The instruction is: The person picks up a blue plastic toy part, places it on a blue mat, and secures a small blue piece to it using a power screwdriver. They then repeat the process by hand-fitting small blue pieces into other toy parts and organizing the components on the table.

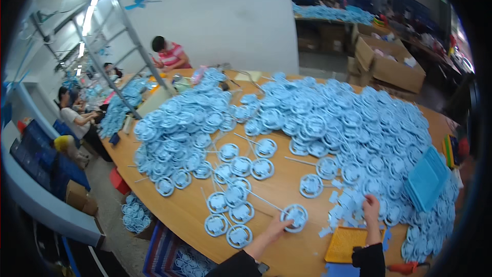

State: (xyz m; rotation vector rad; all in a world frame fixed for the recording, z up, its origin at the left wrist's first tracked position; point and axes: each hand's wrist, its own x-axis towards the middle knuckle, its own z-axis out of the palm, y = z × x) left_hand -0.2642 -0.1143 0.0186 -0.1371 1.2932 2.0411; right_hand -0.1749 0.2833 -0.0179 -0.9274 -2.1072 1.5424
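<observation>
My left hand (275, 226) grips the rim of a light-blue ring-shaped plastic piece (295, 219), whose thin stick points up and to the left. Above a scatter of small flat light-blue pieces (350, 201) is my right hand (371, 208), its fingers pinched together; whatever they hold is too small to make out. Below that hand lies a yellow-orange tray (338, 246), partly covered by my right forearm. More ring pieces (239, 211) with sticks lie loosely to the left of my left hand.
Large heaps of ring pieces (328, 113) cover the table's far side. A blue plastic basket (427, 179) rests tilted on the right heap. An orange-handled tool (407, 267) lies by the near right edge. Cardboard boxes (392, 64) stand beyond; a person in pink (177, 57) sits at the far end.
</observation>
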